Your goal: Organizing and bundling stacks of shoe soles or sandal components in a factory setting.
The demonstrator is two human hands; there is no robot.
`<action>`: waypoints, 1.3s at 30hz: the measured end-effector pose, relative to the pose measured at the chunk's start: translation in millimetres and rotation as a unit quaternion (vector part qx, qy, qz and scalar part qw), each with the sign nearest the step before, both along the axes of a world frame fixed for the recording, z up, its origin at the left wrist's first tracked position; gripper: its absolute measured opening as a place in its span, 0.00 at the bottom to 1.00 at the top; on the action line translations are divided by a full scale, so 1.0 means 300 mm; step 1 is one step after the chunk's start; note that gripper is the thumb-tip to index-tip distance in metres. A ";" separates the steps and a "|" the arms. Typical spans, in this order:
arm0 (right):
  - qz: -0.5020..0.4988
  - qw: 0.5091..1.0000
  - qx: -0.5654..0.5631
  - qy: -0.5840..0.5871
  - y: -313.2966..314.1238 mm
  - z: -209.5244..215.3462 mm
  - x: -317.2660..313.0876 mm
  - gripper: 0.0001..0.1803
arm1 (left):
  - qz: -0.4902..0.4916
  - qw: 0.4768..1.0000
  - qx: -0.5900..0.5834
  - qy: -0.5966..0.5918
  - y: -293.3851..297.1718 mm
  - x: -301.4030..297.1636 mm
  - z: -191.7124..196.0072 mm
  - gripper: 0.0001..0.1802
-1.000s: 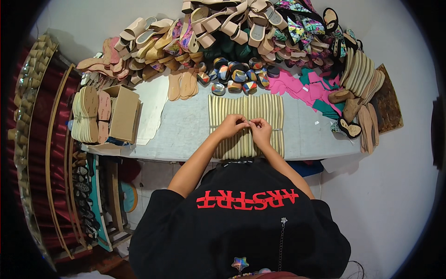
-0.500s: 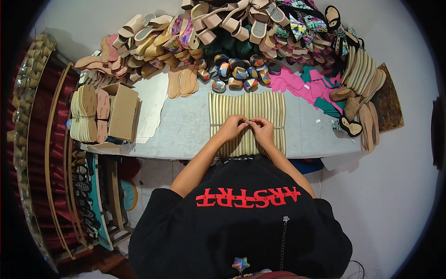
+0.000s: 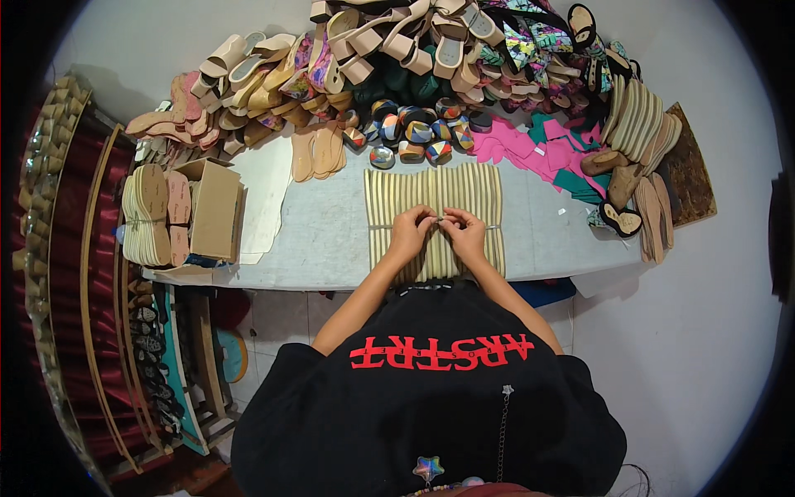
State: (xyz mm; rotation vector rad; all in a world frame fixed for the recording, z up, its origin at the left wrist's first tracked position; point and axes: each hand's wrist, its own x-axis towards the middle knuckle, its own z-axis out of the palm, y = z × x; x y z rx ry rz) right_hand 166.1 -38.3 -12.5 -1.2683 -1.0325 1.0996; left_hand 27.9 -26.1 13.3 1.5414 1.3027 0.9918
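Observation:
A wide bundle of cream-and-tan striped insoles (image 3: 432,186) stands on edge on the table in front of me. Across its middle runs a thin grey tie band (image 3: 378,227). Over the bundle's centre, my left hand (image 3: 408,234) pinches the band between thumb and fingertips. Facing it, my right hand (image 3: 466,235) grips the band in the same way, the fingertips of both hands nearly touching. What lies right between the fingertips is too small to make out well.
Heeled sandals (image 3: 364,50) pile up along the table's back. Closer in sit patterned heel blocks (image 3: 418,131) and pink material pieces (image 3: 522,149). At left is a cardboard box (image 3: 217,211) beside tied insoles (image 3: 146,217); wooden shoe lasts (image 3: 623,184) lie at right.
Both hands stay at the bundle's middle, fingertips still pinched together, with only small finger shifts. The whole view has tilted slightly.

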 end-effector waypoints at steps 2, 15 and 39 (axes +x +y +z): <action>-0.001 1.000 0.009 -0.027 0.000 -0.015 0.006 0.05 | 0.000 1.000 -0.025 -0.014 0.002 0.009 0.007 0.03; -0.008 0.994 0.037 -0.104 0.004 -0.037 0.008 0.04 | -0.041 0.996 -0.069 -0.024 0.011 -0.008 0.008 0.03; 0.067 0.949 0.157 -0.264 0.025 0.005 0.044 0.05 | -0.141 0.986 -0.092 -0.008 0.075 -0.054 0.005 0.05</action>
